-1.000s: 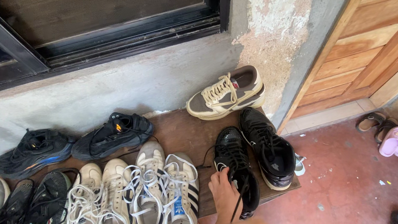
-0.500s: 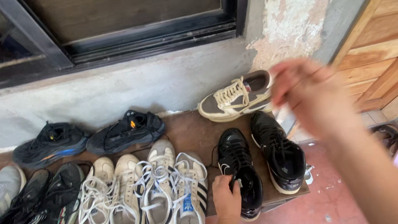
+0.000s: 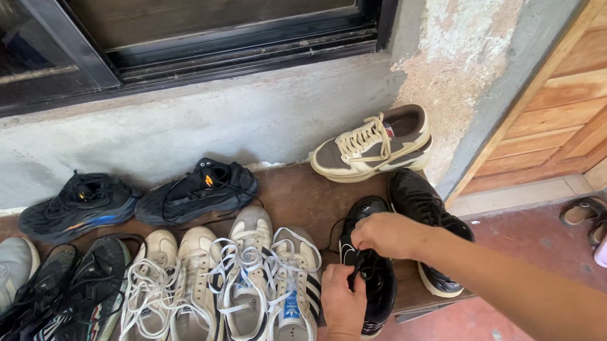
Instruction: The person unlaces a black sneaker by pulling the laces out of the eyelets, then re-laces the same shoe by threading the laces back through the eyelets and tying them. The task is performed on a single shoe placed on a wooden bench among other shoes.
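both hands, left hand (image 3: 344,302) and right hand (image 3: 391,234), pinch the laces of a black shoe (image 3: 368,267) near the low table's (image 3: 298,190) front edge; a hard tug could tip it onto the floor (image 3: 485,325).

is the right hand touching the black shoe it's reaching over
Touching. The head view shows the right hand with its fingers down on the laces of the left black shoe, no gap visible; the left hand grips the same shoe's side.
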